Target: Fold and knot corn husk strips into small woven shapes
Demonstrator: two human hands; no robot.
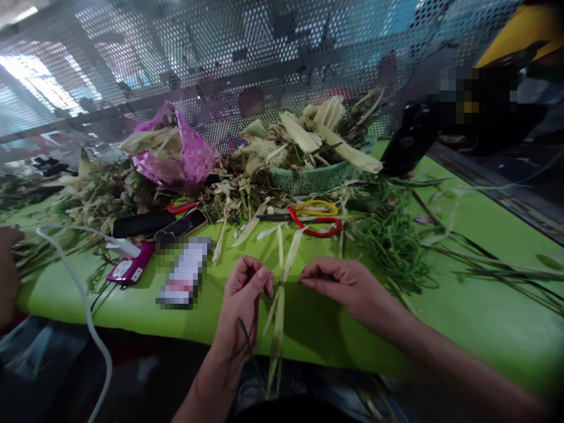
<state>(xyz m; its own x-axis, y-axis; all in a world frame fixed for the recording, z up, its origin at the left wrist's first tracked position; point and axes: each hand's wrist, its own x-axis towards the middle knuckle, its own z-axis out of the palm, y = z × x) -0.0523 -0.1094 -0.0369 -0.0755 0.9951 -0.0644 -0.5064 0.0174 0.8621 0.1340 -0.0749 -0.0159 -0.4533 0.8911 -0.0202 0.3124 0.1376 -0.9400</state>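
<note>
A pale green-yellow bundle of husk strips point(278, 320) stands between my hands, pinched narrow at its middle. My left hand point(247, 288) is closed just left of that narrow point, fingertips pressed together. On the other side my right hand point(339, 283) pinches thumb against forefinger. A very thin strand seems to run from both pinches to the narrow point; it is hardly visible. Beyond the bundle lie scissors with red handles point(315, 226) and a yellow-handled pair point(317, 207). A dark leaf strip point(250, 346) hangs by my left wrist.
Dried husks fill a green basket point(304, 179) and a pink plastic bag point(176, 153). Green string point(392, 247) lies tangled at right. Phones point(183, 226), a purple device point(130, 264) and a white cable point(90, 317) occupy the left. Another person's hand point(6, 270) shows at the left edge.
</note>
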